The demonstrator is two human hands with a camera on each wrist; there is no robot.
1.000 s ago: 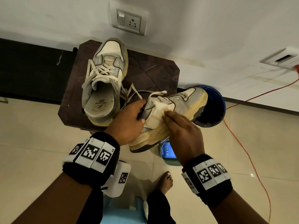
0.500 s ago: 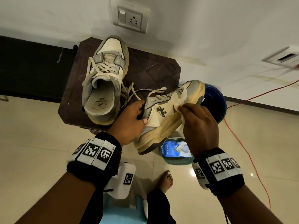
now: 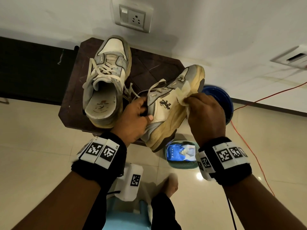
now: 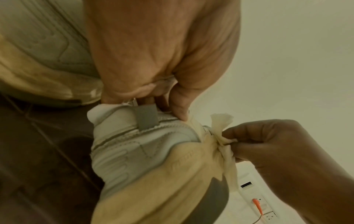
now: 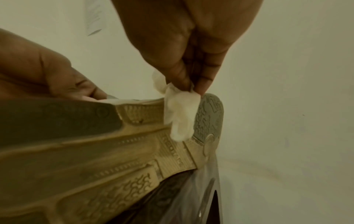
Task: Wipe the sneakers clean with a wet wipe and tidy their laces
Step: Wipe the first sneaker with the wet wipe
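Note:
My left hand (image 3: 135, 118) grips a cream and grey sneaker (image 3: 172, 107) by its heel collar and holds it tilted in the air, toe pointing away. The thumb lies on the collar (image 4: 178, 109), the fingers reach inside. My right hand (image 3: 204, 112) pinches a crumpled wet wipe (image 3: 183, 92) against the sneaker's side near the toe. In the right wrist view the wipe (image 5: 182, 109) hangs over the edge of the yellowed sole (image 5: 95, 151). The second sneaker (image 3: 106, 80) stands on the dark stool (image 3: 154, 67), its laces (image 3: 103, 70) loose.
A blue bin (image 3: 222, 100) stands on the floor behind the held sneaker. A teal tub with a blue wipe pack (image 3: 181, 153) sits below it. An orange cable (image 3: 245, 146) runs across the tiles at right. My bare foot (image 3: 171, 186) is below.
My right hand slid the wipe from the middle of the sneaker's side toward the toe. The sneaker has been raised and tilted up, showing its black logo.

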